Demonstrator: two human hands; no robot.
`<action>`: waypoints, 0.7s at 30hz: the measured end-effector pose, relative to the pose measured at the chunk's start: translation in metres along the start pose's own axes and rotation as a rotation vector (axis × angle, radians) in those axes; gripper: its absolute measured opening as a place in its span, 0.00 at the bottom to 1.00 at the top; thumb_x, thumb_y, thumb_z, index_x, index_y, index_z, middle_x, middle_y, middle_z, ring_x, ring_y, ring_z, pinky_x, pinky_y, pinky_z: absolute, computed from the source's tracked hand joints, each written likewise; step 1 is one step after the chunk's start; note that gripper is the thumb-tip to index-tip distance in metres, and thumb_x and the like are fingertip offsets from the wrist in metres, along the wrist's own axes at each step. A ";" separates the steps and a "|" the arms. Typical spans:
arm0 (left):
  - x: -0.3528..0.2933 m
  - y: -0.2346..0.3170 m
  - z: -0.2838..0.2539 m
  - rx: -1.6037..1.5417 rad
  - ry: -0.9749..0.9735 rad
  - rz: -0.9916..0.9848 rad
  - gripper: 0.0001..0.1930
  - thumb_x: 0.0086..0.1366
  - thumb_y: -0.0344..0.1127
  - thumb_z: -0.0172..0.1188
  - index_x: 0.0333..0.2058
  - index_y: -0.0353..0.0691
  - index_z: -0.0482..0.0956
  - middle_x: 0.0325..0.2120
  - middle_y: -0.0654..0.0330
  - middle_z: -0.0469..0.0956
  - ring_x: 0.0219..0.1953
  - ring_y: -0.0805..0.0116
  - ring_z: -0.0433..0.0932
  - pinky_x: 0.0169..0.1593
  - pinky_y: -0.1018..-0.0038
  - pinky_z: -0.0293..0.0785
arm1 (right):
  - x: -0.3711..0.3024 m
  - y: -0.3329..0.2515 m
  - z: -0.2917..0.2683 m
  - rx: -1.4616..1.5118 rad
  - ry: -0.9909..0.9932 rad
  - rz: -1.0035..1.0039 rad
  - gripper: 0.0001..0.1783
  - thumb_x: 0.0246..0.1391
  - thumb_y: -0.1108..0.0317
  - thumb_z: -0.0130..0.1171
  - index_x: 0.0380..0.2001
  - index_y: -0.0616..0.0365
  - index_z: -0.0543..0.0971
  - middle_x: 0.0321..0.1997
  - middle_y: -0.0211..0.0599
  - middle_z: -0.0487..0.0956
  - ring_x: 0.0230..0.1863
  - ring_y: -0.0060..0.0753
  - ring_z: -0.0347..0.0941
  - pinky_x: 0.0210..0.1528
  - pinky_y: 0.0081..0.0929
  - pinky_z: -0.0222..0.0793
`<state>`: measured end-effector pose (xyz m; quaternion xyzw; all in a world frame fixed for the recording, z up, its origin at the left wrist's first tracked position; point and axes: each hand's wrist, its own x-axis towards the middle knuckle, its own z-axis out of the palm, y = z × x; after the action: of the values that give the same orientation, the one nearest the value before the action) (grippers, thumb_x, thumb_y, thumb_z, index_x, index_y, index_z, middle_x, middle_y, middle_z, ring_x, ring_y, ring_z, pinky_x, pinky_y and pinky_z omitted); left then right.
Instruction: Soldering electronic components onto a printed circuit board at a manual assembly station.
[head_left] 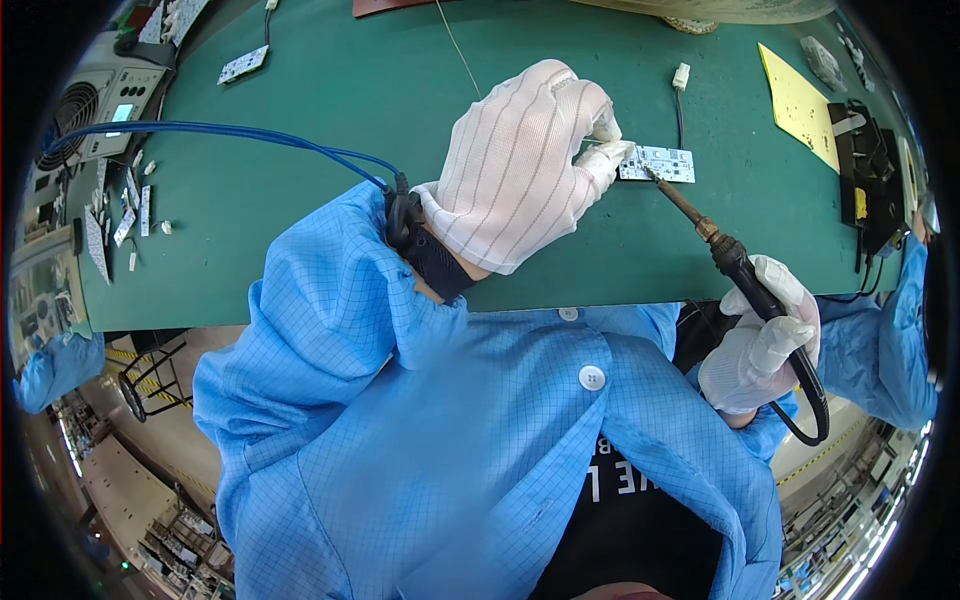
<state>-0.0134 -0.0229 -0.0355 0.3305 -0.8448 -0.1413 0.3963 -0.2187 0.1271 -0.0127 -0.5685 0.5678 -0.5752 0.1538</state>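
Note:
My right hand [765, 335], in a white glove, is wrapped round the black handle of a soldering iron [736, 262]. The iron's tip meets a small white circuit board [660, 164] lying on the green mat. My left hand [530, 165], in a striped white glove with a black wrist strap [438, 262], pinches at the board's left end. A thin solder wire [458, 48] runs from the far edge into this hand; its end at the fingertips is hard to make out. From the board a short dark lead goes back to a white connector [681, 76].
Another board [243, 65] lies far left. Several boards and bits [125, 215] sit beside a grey instrument [120, 100] at left. A blue cord [230, 128] crosses to my left wrist. At right are a yellow sheet [797, 105] and a black iron stand [868, 175].

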 end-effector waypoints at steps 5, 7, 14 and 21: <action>0.000 -0.001 0.001 -0.002 0.009 0.025 0.11 0.53 0.32 0.70 0.31 0.40 0.76 0.27 0.59 0.77 0.30 0.58 0.77 0.33 0.66 0.76 | 0.004 -0.002 -0.001 0.015 0.004 0.043 0.33 0.69 0.45 0.46 0.44 0.73 0.77 0.22 0.42 0.78 0.23 0.29 0.73 0.34 0.28 0.72; 0.000 -0.001 0.001 -0.018 0.001 0.006 0.11 0.53 0.32 0.70 0.31 0.40 0.76 0.27 0.59 0.77 0.30 0.58 0.77 0.33 0.66 0.76 | 0.005 -0.004 -0.001 0.031 0.011 0.070 0.33 0.69 0.46 0.46 0.45 0.73 0.77 0.23 0.43 0.79 0.23 0.28 0.73 0.32 0.26 0.72; 0.000 -0.001 0.000 -0.007 -0.006 0.026 0.11 0.52 0.31 0.70 0.31 0.40 0.76 0.28 0.59 0.77 0.30 0.59 0.78 0.33 0.67 0.75 | 0.006 -0.005 -0.002 0.052 0.001 0.082 0.32 0.69 0.47 0.47 0.45 0.74 0.77 0.26 0.44 0.80 0.24 0.27 0.75 0.30 0.23 0.71; 0.000 0.000 -0.001 -0.032 0.007 0.001 0.12 0.52 0.32 0.71 0.32 0.39 0.76 0.27 0.57 0.75 0.29 0.59 0.77 0.31 0.67 0.75 | 0.006 -0.003 -0.005 0.070 -0.018 0.076 0.31 0.69 0.48 0.48 0.45 0.74 0.77 0.26 0.45 0.80 0.25 0.28 0.75 0.31 0.23 0.71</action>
<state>-0.0124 -0.0226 -0.0346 0.3242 -0.8413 -0.1536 0.4045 -0.2231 0.1255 -0.0054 -0.5459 0.5670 -0.5833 0.2007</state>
